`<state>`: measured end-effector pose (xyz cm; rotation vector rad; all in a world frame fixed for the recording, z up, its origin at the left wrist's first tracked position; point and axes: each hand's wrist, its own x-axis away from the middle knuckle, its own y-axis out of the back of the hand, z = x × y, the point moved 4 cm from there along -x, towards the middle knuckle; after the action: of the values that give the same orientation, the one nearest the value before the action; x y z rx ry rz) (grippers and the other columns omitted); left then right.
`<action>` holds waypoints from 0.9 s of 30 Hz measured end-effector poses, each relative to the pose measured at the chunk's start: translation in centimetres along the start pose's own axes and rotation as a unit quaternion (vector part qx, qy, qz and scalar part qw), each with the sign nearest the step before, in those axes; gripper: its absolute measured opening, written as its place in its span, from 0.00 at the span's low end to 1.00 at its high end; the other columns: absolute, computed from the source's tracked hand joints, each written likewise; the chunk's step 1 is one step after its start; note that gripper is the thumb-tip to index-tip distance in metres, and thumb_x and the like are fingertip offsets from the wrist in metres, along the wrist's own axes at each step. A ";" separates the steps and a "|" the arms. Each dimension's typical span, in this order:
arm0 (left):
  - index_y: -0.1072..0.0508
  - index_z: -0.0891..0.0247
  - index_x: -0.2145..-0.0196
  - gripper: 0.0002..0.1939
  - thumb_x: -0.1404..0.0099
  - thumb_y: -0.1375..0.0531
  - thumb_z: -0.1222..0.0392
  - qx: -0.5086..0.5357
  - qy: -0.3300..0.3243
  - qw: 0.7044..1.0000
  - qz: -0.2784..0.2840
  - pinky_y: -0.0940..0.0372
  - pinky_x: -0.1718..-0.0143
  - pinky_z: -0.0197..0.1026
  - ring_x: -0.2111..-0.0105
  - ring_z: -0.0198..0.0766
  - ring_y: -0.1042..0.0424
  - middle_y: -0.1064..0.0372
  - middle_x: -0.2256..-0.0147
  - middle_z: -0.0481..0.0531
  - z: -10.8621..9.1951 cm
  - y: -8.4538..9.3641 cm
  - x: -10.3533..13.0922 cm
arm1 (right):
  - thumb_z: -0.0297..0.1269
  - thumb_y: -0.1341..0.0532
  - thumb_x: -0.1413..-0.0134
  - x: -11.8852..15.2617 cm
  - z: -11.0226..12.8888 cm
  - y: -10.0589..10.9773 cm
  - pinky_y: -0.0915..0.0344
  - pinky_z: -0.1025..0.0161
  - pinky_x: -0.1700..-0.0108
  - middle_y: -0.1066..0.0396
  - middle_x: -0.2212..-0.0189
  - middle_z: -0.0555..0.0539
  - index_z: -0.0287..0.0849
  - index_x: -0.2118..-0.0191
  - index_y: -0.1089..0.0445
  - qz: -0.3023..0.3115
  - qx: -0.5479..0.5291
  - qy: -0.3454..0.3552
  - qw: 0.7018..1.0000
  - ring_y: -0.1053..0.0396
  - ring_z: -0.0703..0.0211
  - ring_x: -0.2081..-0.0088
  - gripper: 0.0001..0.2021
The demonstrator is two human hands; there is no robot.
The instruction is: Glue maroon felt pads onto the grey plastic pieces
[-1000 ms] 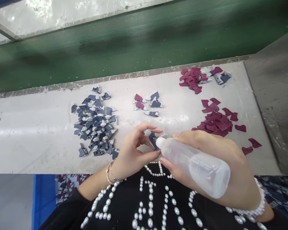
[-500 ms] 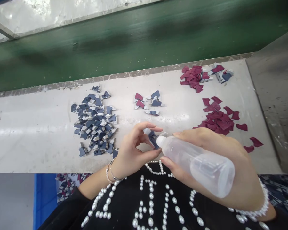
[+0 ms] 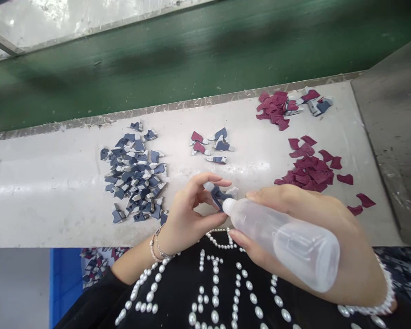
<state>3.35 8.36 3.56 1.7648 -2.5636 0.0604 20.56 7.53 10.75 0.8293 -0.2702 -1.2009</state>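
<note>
My left hand (image 3: 188, 212) pinches a small blue-grey and white plastic piece (image 3: 218, 195) between thumb and fingers, above the front part of the table. A translucent squeeze bottle (image 3: 284, 242) lies tilted in my right hand (image 3: 329, 233), its fingers wrapped round the body. The bottle's white tip is at the lower right edge of the piece; whether it touches cannot be made out. Beyond my hands lies a small group of pieces: two with maroon tops (image 3: 198, 148) and several blue-grey ones (image 3: 222, 144).
A heap of blue-grey and white pieces (image 3: 137, 176) covers the left middle of the white table (image 3: 55, 192). Two maroon heaps (image 3: 274, 109) (image 3: 310, 172) lie at right. A green belt (image 3: 192, 64) runs behind, a metal panel (image 3: 393, 123) stands right, and a blue bin (image 3: 65, 278) sits below left.
The bottle and my right hand have shifted slightly right and down, so more of the held piece shows. My left hand keeps its pinch almost in place.
</note>
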 end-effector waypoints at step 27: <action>0.35 0.51 0.45 0.32 0.43 0.32 0.74 -0.025 -0.002 1.000 0.018 0.27 0.63 0.35 0.69 0.30 0.26 0.28 0.49 0.51 -0.2 0.1 -0.1 | 0.46 0.33 0.44 0.6 -0.2 0.6 0.39 0.65 0.77 0.34 0.77 0.57 0.48 0.65 0.40 0.063 0.008 -0.016 0.998 0.36 0.65 0.80 0.15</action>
<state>3.33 8.44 3.77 1.7029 -2.5764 -0.0048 21.30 7.19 10.91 0.7946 -0.3537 -1.0964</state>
